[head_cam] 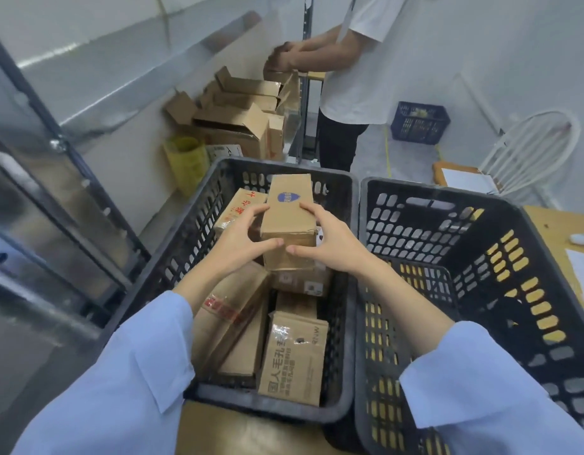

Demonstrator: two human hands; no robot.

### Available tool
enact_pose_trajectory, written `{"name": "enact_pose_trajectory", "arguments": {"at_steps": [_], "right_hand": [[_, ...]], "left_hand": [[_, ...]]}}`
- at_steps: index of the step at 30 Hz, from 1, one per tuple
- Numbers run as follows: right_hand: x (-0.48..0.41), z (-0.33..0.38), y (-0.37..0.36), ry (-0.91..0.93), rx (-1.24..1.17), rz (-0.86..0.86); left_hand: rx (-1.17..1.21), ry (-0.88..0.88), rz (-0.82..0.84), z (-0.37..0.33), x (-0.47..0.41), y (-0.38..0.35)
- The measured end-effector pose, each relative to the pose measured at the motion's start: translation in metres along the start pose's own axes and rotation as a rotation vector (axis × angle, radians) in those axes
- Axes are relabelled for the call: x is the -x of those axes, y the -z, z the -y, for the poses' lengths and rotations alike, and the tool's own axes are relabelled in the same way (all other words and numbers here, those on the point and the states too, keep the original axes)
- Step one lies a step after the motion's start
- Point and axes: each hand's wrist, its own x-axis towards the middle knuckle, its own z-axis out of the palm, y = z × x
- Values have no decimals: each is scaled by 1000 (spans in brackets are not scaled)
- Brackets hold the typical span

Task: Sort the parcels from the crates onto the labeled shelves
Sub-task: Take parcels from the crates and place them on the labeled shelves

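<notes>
A tall brown cardboard parcel (289,221) with a blue shield sticker is held above the left black crate (182,244). My left hand (243,239) grips its left side and my right hand (328,239) grips its right side, thumbs on the near face. Under it in the crate lie several more cardboard parcels, among them one with red tape (228,318) and one with printed grey characters (293,359). The right black crate (500,257) beside it holds nothing that I can see.
Metal shelving uprights (54,136) run along the left. Open cardboard boxes (238,123) are piled on the floor beyond the crates. A person in a white shirt (359,77) stands at the back. A blue crate (420,123) and a white chair (530,152) are at the right.
</notes>
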Motion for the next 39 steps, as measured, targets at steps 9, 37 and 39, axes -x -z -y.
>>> {"name": "enact_pose_trajectory", "arguments": {"at_steps": [9,37,39], "right_hand": [[39,39,20,225,-99,151],[256,237,-105,843,-376,490],[274,253,-125,864,-349,492]], "left_hand": [[54,30,-262,-67,88,4],[-234,266,-1184,-169,487,11],[-298,272,-1210,-171,517,12]]}}
